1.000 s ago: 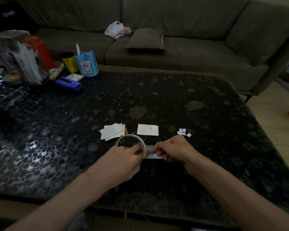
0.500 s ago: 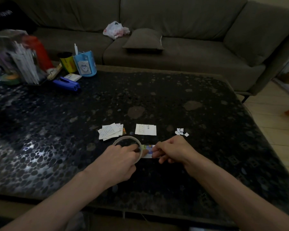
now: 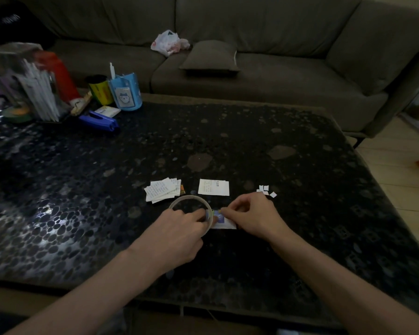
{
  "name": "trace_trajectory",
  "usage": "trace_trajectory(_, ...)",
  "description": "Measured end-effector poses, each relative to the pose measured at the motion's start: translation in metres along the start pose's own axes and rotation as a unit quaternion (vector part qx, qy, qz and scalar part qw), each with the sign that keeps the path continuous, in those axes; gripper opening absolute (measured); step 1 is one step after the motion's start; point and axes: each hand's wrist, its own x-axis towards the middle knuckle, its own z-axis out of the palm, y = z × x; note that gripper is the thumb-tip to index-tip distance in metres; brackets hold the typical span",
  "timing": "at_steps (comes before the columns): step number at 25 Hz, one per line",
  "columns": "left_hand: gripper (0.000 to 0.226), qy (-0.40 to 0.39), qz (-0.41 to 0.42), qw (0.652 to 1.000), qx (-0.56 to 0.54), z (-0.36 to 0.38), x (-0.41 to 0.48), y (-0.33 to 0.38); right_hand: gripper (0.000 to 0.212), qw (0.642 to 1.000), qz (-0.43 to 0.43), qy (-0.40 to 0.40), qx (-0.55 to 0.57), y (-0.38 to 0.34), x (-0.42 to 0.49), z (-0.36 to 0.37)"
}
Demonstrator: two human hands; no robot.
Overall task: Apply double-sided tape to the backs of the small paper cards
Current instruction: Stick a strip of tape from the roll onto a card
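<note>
Head view: left hand grips translucent ring-shaped tape roll; right hand pinches small white colour-printed paper card, lying on dark pebble-patterned surface, touching roll.

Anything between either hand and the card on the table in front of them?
Nothing visible. The left hand holds the tape roll against the card at its left end, and the right hand pinches at its far edge. The card stack lies farther back, apart.
</note>
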Motion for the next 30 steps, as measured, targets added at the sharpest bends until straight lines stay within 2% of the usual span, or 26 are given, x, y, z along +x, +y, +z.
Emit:
trace_trajectory(5, 0.048, -0.009, -0.010, 1.000, 0.023, -0.006, 0.002, 0.006, 0.030, 0.996, -0.023, 0.038, -0.078, 0.000, 0.001, 0.007)
trace_trajectory(10, 0.041, -0.028, -0.024, 0.999, 0.020, -0.007, 0.002, 0.007, 0.027, 0.994, -0.026, 0.037, -0.097, -0.001, -0.003, 0.010)
trace_trajectory(20, 0.070, -0.002, -0.011, 0.999, -0.043, 0.005, -0.009, -0.009, 0.027, 0.997, -0.001, 0.050, -0.066, 0.002, 0.001, 0.013)
trace_trajectory(30, 0.075, -0.009, 0.003, 0.999, -0.045, 0.012, -0.006, -0.015, 0.021, 0.999, 0.040, 0.003, 0.017, -0.001, 0.008, 0.002)
